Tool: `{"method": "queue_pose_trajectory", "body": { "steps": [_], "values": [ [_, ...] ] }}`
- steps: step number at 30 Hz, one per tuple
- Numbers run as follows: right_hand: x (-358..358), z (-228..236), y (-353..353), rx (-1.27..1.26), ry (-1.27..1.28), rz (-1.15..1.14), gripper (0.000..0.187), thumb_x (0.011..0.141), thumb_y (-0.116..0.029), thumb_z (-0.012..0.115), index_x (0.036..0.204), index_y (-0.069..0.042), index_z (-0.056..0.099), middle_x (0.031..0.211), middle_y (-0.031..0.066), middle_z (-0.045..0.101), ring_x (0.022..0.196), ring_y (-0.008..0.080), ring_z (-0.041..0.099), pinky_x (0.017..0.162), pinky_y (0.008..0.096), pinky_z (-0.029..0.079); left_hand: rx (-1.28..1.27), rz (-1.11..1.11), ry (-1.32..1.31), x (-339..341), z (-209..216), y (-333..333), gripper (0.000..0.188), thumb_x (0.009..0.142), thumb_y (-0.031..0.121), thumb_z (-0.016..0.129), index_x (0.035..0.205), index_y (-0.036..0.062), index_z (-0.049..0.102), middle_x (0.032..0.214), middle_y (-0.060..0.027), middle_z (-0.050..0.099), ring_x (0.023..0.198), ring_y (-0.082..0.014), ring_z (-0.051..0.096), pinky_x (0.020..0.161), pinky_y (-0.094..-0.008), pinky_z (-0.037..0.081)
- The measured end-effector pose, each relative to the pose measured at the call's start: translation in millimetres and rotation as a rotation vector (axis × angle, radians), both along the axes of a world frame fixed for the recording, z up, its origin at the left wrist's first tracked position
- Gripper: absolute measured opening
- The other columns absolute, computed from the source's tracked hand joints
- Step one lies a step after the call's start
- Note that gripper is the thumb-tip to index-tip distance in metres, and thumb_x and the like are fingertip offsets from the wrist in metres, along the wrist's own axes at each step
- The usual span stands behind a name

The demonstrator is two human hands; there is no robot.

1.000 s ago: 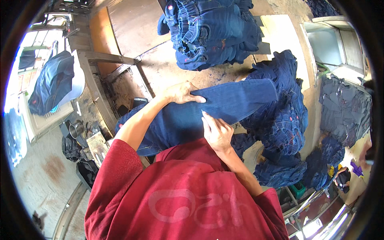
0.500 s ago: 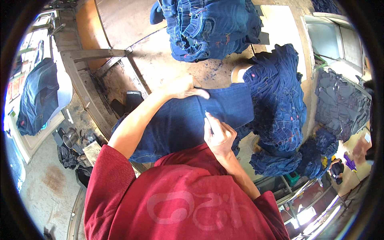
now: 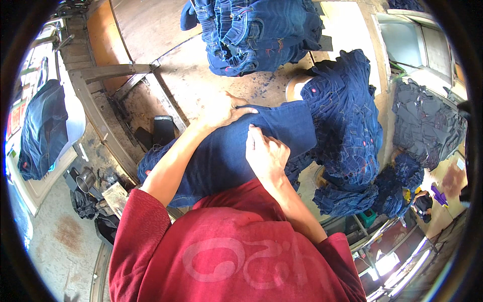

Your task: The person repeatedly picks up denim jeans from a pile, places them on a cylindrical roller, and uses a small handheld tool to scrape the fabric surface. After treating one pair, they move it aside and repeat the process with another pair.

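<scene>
Left hand flat, fingers spread, pins denim piece; right hand curled, knuckles pressing fold. Jeans stack at 12 o'clock, denim pile at 3.

It is bright daylight where I work. Glare shines at the lower right, and the round black rim bends everything.

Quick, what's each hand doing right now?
Left hand: open, pressed flat on the denim piece.
Right hand: fingers loosely curled, resting on the same denim; any grip cannot be told.
</scene>
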State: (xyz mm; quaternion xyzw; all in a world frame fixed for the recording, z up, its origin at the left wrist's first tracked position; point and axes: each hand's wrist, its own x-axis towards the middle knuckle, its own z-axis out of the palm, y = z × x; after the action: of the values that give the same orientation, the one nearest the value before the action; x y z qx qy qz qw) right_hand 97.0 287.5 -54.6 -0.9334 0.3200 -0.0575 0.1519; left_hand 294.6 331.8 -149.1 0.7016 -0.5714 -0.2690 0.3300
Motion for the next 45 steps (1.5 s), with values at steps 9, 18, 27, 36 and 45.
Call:
{"method": "queue_pose_trajectory", "body": {
  "steps": [9, 18, 27, 36, 45],
  "values": [
    [-66.9, 31.5, 28.0, 0.101, 0.017, 0.011, 0.022, 0.092, -0.014, 0.08, 0.114, -0.011, 0.079, 0.069, 0.0036, 0.07, 0.057, 0.0214, 0.068, 0.057, 0.0362, 0.055, 0.047, 0.006, -0.044, -1.3, 1.4, 1.3, 0.042, 0.094, 0.057, 0.079, 0.095, 0.0161, 0.088, 0.067, -0.0135, 0.073, 0.055, -0.0297, 0.072, 0.056, -0.0416, 0.056],
    [-14.0, 0.1, -1.9, 0.051, -0.125, -0.002, 0.015, 0.094, -0.011, 0.078, 0.109, -0.011, 0.08, 0.07, 0.0036, 0.072, 0.052, 0.0203, 0.065, 0.054, 0.0345, 0.054, 0.079, 0.02, 0.0, -2.9, 3.4, 0.1, 0.04, 0.094, 0.054, 0.08, 0.094, 0.0146, 0.088, 0.066, -0.0166, 0.071, 0.058, -0.0323, 0.073, 0.06, -0.0425, 0.058],
    [-24.0, 12.1, 4.8, 0.055, 0.021, 0.032, 0.015, 0.093, -0.015, 0.079, 0.109, -0.014, 0.08, 0.066, 0.0043, 0.069, 0.053, 0.0211, 0.067, 0.053, 0.0351, 0.054, 0.06, 0.031, 0.023, -5.0, -0.3, 0.6, 0.041, 0.095, 0.053, 0.08, 0.086, 0.0129, 0.085, 0.063, -0.0163, 0.069, 0.057, -0.0333, 0.072, 0.06, -0.0437, 0.057],
    [-28.0, 9.6, 2.0, 0.153, -0.162, -0.028, 0.016, 0.092, -0.005, 0.079, 0.108, -0.008, 0.079, 0.078, 0.009, 0.076, 0.058, 0.0222, 0.072, 0.054, 0.0347, 0.055, 0.064, 0.049, 0.051, -4.7, 4.0, -0.4, 0.041, 0.095, 0.053, 0.08, 0.087, 0.0128, 0.086, 0.064, -0.0166, 0.069, 0.058, -0.0336, 0.072, 0.06, -0.0432, 0.057],
    [-28.4, 17.8, 2.2, 0.103, -0.009, 0.021, 0.009, 0.094, -0.013, 0.078, 0.103, -0.013, 0.078, 0.068, 0.006, 0.072, 0.053, 0.0225, 0.069, 0.051, 0.0356, 0.055, 0.023, 0.048, 0.091, -5.2, 2.9, 0.0, 0.039, 0.095, 0.051, 0.081, 0.089, 0.0121, 0.086, 0.061, -0.0166, 0.067, 0.055, -0.0334, 0.07, 0.058, -0.0428, 0.056]
  ]
}}
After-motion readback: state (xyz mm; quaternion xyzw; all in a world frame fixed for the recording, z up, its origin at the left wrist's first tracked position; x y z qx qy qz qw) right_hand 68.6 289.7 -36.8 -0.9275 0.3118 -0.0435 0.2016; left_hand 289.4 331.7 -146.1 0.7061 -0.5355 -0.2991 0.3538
